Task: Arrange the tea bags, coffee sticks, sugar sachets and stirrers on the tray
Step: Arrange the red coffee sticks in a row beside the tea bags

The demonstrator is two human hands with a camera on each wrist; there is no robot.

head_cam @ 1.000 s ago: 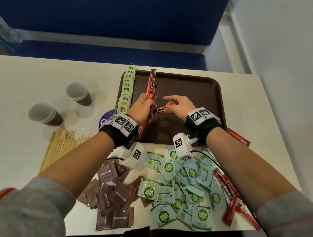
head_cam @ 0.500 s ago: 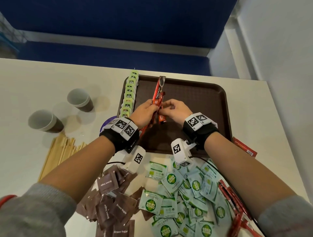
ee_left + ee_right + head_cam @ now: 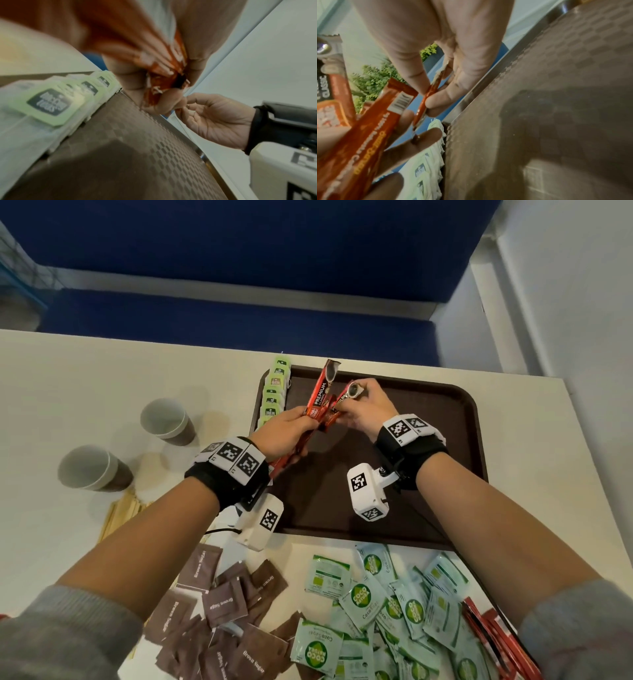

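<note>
Above the brown tray (image 3: 428, 474), my left hand (image 3: 306, 419) grips a bundle of red coffee sticks (image 3: 320, 393) that points up and away. My right hand (image 3: 346, 405) pinches one more red coffee stick (image 3: 344, 400) by its upper part and holds it against the bundle. The right wrist view shows that coffee stick (image 3: 426, 97) edge-on between thumb and finger, next to the bundle (image 3: 373, 132). A row of green tea bags (image 3: 274, 392) lies along the tray's left edge. The left wrist view is blurred around the sticks (image 3: 163, 70).
Two paper cups (image 3: 168, 419) (image 3: 90, 469) stand left of the tray, with wooden stirrers (image 3: 120, 515) in front of them. Brown sugar sachets (image 3: 222, 604), green sachets (image 3: 394, 607) and more red sticks (image 3: 496, 642) lie near the front edge. A wall stands at the right.
My right hand has turned its coffee stick from lying crosswise to upright and brought it against the bundle in my left hand. Both hands have moved slightly farther over the tray.
</note>
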